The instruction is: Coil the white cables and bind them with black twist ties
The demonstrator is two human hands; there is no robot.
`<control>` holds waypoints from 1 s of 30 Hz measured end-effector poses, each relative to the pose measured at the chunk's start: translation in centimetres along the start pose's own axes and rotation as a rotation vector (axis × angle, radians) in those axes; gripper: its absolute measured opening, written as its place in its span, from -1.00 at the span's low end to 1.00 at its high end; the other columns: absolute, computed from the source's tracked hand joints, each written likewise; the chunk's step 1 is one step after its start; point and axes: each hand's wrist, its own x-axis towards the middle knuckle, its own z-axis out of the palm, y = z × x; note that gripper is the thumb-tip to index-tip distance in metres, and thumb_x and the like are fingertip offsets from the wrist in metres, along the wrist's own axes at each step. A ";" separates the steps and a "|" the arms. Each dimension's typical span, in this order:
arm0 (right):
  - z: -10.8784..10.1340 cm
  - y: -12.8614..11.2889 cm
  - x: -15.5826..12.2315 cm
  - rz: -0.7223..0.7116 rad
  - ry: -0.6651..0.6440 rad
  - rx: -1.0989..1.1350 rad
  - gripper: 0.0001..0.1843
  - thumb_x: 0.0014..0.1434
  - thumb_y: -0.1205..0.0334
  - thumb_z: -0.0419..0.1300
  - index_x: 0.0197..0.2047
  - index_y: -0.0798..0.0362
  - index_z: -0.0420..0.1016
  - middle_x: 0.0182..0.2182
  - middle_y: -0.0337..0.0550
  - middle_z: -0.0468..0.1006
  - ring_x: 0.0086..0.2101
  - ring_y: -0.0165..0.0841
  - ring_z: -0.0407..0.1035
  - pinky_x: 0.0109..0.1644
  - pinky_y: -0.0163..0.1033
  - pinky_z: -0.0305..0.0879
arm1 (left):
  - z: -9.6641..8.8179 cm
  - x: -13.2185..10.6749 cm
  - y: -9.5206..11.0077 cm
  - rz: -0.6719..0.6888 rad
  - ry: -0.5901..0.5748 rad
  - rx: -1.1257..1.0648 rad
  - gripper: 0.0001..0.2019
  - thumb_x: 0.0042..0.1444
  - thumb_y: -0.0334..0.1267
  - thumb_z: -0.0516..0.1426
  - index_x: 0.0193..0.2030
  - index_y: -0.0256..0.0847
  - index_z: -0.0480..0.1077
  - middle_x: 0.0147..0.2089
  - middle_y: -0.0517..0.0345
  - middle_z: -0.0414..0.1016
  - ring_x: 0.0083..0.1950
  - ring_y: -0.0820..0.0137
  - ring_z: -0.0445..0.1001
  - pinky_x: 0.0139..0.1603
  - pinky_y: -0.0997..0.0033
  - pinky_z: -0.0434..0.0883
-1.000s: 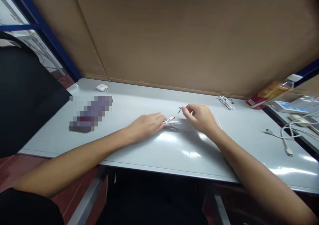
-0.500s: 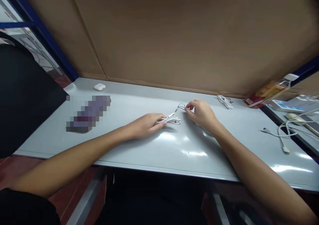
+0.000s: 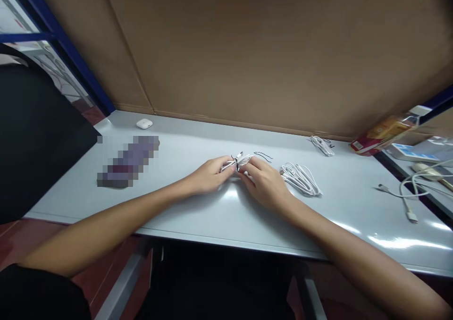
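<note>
A white cable [image 3: 244, 159], folded into a small bundle, is pinched in my left hand [image 3: 211, 173] above the middle of the desk. A thin black twist tie [image 3: 237, 163] goes around the bundle. My right hand [image 3: 264, 181] has its thumb and fingers closed on the tie, close against the bundle; the tie's ends are partly hidden by the fingers. Beyond the right hand lie loose black twist ties [image 3: 264, 156]. Just right of that hand rests a larger coil of white cable [image 3: 301, 179].
Another white cable coil [image 3: 322, 146] lies near the cardboard wall [image 3: 247, 60], with a bottle [image 3: 385, 130] on its side to the right. Loose cables [image 3: 403, 195] hang over the desk's right part. A white earbud case [image 3: 144, 123] and a blurred-out object [image 3: 129, 163] lie at left.
My right hand has come left and down from the loose ties to the cable bundle. A black tie now wraps the bundle, and the larger coil is uncovered.
</note>
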 end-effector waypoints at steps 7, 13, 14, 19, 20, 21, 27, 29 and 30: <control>0.4 -0.1 0.2 -0.010 0.010 -0.063 -0.70 0.45 0.29 0.04 -0.30 0.06 0.51 -0.35 -0.07 0.48 -0.36 -0.28 0.28 -0.31 -0.21 0.14 | 0.2 -0.2 0.7 -0.025 -0.032 -0.165 -0.58 0.41 0.12 -0.02 -0.19 -0.20 0.40 -0.21 0.13 0.46 -0.22 0.33 0.38 -0.20 0.37 0.29; 0.9 0.0 0.3 -0.051 0.015 -0.096 -0.66 0.43 0.35 0.03 -0.35 0.08 0.53 -0.37 -0.03 0.50 -0.36 -0.25 0.29 -0.29 -0.17 0.14 | 0.1 0.0 0.2 0.021 -0.014 -0.117 -0.58 0.38 0.13 0.03 -0.21 -0.22 0.38 -0.24 0.17 0.41 -0.24 0.36 0.34 -0.23 0.39 0.28; 0.9 0.0 0.3 -0.042 0.019 -0.086 -0.67 0.43 0.32 0.05 -0.35 0.07 0.54 -0.38 -0.04 0.51 -0.37 -0.25 0.31 -0.29 -0.17 0.13 | 0.1 0.1 0.1 0.022 -0.009 -0.114 -0.59 0.39 0.12 0.03 -0.22 -0.22 0.38 -0.27 0.17 0.39 -0.26 0.37 0.32 -0.25 0.39 0.27; 0.4 -0.4 0.1 0.107 -0.029 -0.016 -0.69 0.41 0.20 0.12 -0.34 0.02 0.58 -0.47 -0.10 0.56 -0.49 -0.30 0.32 -0.37 -0.19 0.04 | 0.0 0.0 0.2 -0.017 0.000 -0.215 -0.59 0.40 0.13 0.02 -0.24 -0.20 0.32 -0.42 0.26 0.27 -0.43 0.45 0.23 -0.39 0.42 0.20; 0.1 -0.6 0.1 0.155 -0.053 0.017 -0.69 0.40 0.18 0.13 -0.35 0.01 0.58 -0.47 -0.11 0.58 -0.50 -0.31 0.33 -0.39 -0.19 0.04 | 0.0 0.0 0.2 -0.030 -0.008 -0.247 -0.59 0.40 0.14 0.02 -0.23 -0.20 0.31 -0.44 0.28 0.25 -0.47 0.47 0.21 -0.43 0.43 0.18; -0.2 -0.7 0.1 0.204 -0.081 0.069 -0.70 0.40 0.16 0.14 -0.34 0.01 0.59 -0.47 -0.12 0.59 -0.50 -0.31 0.34 -0.39 -0.20 0.06 | -0.1 0.0 0.2 -0.038 -0.019 -0.277 -0.59 0.40 0.15 0.02 -0.22 -0.20 0.30 -0.45 0.29 0.24 -0.48 0.48 0.20 -0.45 0.44 0.16; -1.3 0.0 0.4 0.315 -0.057 0.538 -0.49 0.25 -0.08 0.34 0.16 0.00 0.52 -0.16 -0.06 0.66 -0.31 -0.24 0.51 -0.23 -0.15 0.38 | -0.9 -0.1 0.5 -0.013 -0.137 -0.512 -0.59 0.38 0.15 0.07 -0.21 -0.20 0.28 -0.44 0.30 0.20 -0.49 0.53 0.12 -0.48 0.47 0.06; -1.4 0.5 0.4 0.272 -0.055 0.696 -0.18 0.21 -0.06 0.39 0.43 -0.06 0.24 0.03 -0.01 0.61 -0.14 -0.20 0.53 -0.07 -0.08 0.45 | -1.1 -0.3 0.8 -0.008 -0.235 -0.555 -0.60 0.37 0.13 0.10 -0.23 -0.20 0.28 -0.41 0.27 0.21 -0.48 0.53 0.12 -0.48 0.47 0.06; -1.5 0.7 0.4 0.249 -0.066 0.756 -0.07 0.19 -0.05 0.41 0.50 -0.08 0.12 0.09 0.01 0.57 -0.09 -0.19 0.53 -0.01 -0.06 0.46 | -1.2 -0.4 0.9 -0.003 -0.283 -0.565 -0.61 0.37 0.12 0.10 -0.24 -0.20 0.28 -0.40 0.26 0.22 -0.47 0.52 0.13 -0.48 0.47 0.07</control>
